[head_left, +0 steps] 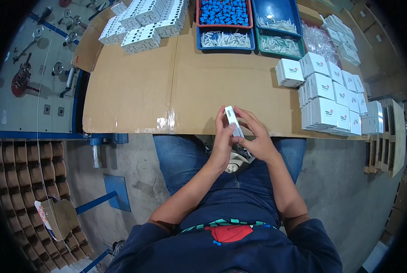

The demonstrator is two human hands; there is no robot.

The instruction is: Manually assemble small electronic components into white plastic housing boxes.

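A slim white box [231, 119] with small dark print on its narrow side is held upright over the front edge of the cardboard-covered table [203, 91]. My left hand [221, 144] grips it from the left, fingers along its side and thumb across its near part. My right hand [259, 143] curves around its right side, with fingertips near the far end and the thumb at the near end. The box's lower part is hidden by my hands.
White boxes [323, 111] are stacked at the right. More white pieces with dark openings [155, 27] are piled at the back left. Trays of blue parts [224, 13] and white plugs [226, 40] stand at the back. A clear plastic bag [319, 43] lies beside them.
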